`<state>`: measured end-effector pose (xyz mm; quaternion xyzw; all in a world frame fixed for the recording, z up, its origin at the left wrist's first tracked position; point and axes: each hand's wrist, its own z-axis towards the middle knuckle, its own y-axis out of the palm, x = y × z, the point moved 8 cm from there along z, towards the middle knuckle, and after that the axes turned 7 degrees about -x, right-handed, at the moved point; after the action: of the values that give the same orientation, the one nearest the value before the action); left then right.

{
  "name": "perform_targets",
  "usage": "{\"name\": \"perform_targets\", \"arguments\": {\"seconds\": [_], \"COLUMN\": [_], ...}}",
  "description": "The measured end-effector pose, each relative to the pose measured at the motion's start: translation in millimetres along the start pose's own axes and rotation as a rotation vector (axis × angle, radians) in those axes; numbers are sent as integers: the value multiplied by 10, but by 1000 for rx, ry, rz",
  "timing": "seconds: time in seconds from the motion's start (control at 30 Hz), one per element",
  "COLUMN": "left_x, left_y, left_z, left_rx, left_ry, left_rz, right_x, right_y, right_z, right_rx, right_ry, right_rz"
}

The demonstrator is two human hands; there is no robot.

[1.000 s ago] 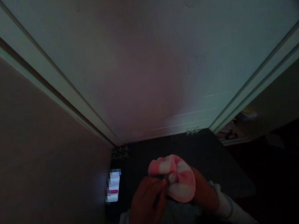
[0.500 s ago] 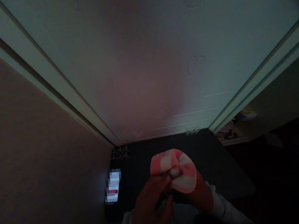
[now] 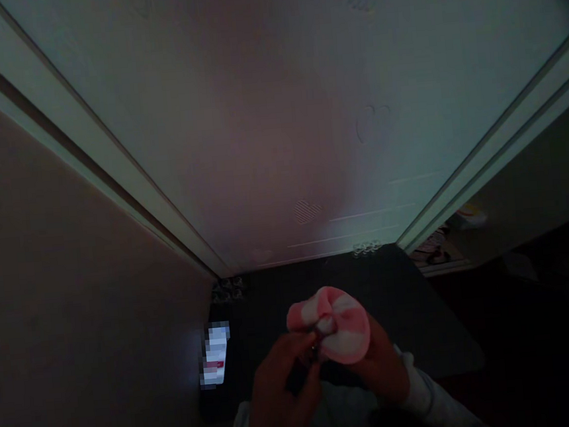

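Note:
A small pink-and-white striped cloth [image 3: 351,317] is bunched up low in the middle of the view. My right hand [image 3: 385,367] grips it from behind, and most of its fingers are hidden under the fabric. At the cloth's left edge, my left hand [image 3: 280,387] pinches a small thing with a shiny spot, too dark and small to name. The thumb and forefinger of that hand touch or nearly touch the cloth's gathered middle.
Below the hands lies a dark tabletop [image 3: 424,334]. A lit phone screen [image 3: 214,356], blurred out, rests at its left edge. Clear ring-like pieces stand at the back left [image 3: 227,289] and back right [image 3: 366,248]. A pale panel with embossed hearts [image 3: 307,210] rises behind.
The cloth has turned slightly and shifted a little to the left. My left fingers have shifted slightly, and a shiny spot now shows between them.

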<state>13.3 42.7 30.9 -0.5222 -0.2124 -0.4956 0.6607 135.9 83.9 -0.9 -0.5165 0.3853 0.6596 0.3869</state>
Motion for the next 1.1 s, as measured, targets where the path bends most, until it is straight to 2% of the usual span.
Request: {"name": "perform_targets", "arguments": {"seconds": [0.07, 0.13, 0.23, 0.47, 0.73, 1.1], "left_x": [-95, -187, -231, -122, 13, 61], "left_y": [-3, 4, 7, -31, -37, -15], "left_z": [-34, -67, -80, -44, 6, 15], "left_rx": [15, 26, 34, 0, -31, -167], "left_ry": [-75, -148, -180, -86, 22, 91], "left_rz": [-58, -118, -174, -152, -1, 115], "right_x": [54, 78, 105, -44, 1, 37], "right_y": [-34, -115, -162, -142, -108, -102], "right_z": [-58, -121, -160, -122, -106, -63], "right_rx": [-6, 62, 100, 68, 17, -173], "right_ry": [-10, -64, -100, -206, -158, -115], "right_rz": [-98, -174, -187, -264, -180, -215]}}
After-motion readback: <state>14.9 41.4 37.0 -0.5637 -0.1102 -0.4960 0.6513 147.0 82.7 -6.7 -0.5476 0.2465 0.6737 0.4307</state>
